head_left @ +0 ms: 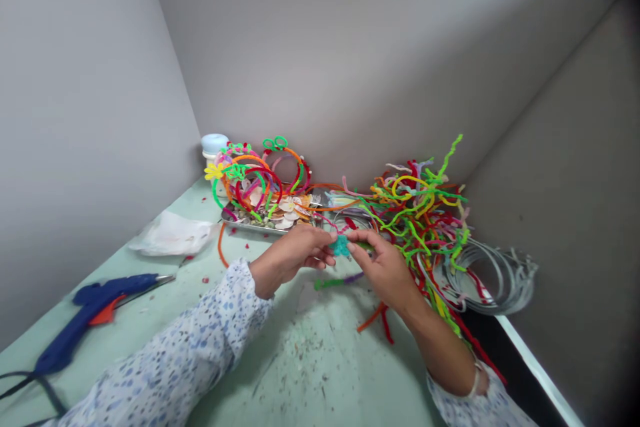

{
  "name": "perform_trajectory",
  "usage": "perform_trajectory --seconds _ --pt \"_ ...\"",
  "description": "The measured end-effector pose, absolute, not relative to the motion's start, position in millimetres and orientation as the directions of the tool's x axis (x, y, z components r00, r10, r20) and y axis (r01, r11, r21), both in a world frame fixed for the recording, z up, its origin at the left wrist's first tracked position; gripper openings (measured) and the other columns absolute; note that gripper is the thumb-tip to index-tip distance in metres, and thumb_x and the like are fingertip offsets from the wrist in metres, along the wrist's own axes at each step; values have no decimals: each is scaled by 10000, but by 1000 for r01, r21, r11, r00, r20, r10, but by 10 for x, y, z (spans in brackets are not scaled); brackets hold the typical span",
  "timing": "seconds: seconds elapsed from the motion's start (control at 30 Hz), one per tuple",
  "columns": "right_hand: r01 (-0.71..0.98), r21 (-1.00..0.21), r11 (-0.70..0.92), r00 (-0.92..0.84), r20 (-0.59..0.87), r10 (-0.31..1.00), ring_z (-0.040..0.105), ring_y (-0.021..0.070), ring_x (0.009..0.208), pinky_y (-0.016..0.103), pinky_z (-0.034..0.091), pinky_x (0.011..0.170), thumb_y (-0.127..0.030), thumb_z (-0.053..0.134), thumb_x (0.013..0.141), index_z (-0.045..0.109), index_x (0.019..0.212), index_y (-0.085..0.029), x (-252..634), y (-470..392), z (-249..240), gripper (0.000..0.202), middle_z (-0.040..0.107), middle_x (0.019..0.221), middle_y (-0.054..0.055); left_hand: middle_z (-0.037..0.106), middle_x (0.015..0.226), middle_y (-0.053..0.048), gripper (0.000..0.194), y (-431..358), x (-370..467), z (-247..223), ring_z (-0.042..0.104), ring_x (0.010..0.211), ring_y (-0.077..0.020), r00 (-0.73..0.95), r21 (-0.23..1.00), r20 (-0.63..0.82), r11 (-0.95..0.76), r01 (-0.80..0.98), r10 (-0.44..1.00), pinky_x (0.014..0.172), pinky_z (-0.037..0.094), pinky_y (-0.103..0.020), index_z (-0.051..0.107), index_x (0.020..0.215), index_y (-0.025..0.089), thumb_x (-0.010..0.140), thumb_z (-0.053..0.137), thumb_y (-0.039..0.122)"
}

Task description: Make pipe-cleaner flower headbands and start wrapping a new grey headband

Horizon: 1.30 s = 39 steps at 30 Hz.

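Findings, left to right, taken from the tray (255, 227).

The glue gun (93, 310) lies left of the tray and nearer the person, nozzle turned toward the tray side; its cord (45, 387) runs out of view. The bag (170, 233) lies flat on the table (310, 360), just left of the tray. The jar (214, 143) stands behind the tray's left end. Colourful hoops (245, 160) are heaped over the tray, above pale discs (287, 221).

The left hand (300, 250), right of the tray and nearer the person, is drawn in narrow, thumb and fingertips pinching the left edge of the teal piece (341, 245). That piece is held clear of the table. The right hand (385, 267) pinches its right edge between thumb and forefinger. Whether the right fingers also hold a green strip cannot be determined.

A loose green stem (327, 283) lies below the piece. The stem pile (425, 207) sits well right of the tray; grey bands (510, 280) lie beyond it.

Assessment: the step in hand appears to be two-handed shaping of the piece. The next move would call for a steady left pinch while the right fingertips bend or tuck its edge, without crushing the fuzzy form.
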State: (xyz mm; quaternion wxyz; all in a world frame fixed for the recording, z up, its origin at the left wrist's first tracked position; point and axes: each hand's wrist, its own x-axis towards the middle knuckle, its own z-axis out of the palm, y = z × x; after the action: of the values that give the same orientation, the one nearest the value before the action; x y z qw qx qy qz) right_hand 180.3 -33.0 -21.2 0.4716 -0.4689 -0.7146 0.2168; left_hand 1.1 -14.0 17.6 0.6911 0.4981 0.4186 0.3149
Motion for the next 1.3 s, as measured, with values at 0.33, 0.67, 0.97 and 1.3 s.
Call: perform_trajectory --seconds 0.33,0.67,0.97,1.3 --pt "496 -629 598 -235 566 790 549 216 1008 377 424 886 -195 584 785 525 910 -222 1794 -358 -193 141 593 1013 59 577 632 -7 124 -133 -17 143 527 568 -85 421 976 -214 214 47 882 567 407 -217 602 709 124 643 669 205" --pt "535 -623 571 -194 567 800 571 199 969 362 435 866 -123 488 806 545 909 -220 1834 -293 -286 152 608 989 49 538 620 19 103 -63 -61 90 464 537 -83 458 977 -162 76 201 874 500 343 -219 600 684 137 583 618 128" --pt "479 -807 345 32 409 912 627 201 852 334 475 775 -358 575 806 608 1033 -202 2045 -169 -266 277 678 960 50 520 573 34 85 17 -82 12 418 516 -68 486 994 -112 106 40 867 523 318 -220 621 680 130 631 654 191" --pt "563 -727 393 -48 445 894 635 217 950 337 455 863 -377 531 842 709 971 -251 2188 -139 -217 254 705 1015 28 602 778 -34 266 -14 -98 154 525 644 -90 510 981 -122 181 -68 852 552 340 -217 629 870 133 710 673 340"
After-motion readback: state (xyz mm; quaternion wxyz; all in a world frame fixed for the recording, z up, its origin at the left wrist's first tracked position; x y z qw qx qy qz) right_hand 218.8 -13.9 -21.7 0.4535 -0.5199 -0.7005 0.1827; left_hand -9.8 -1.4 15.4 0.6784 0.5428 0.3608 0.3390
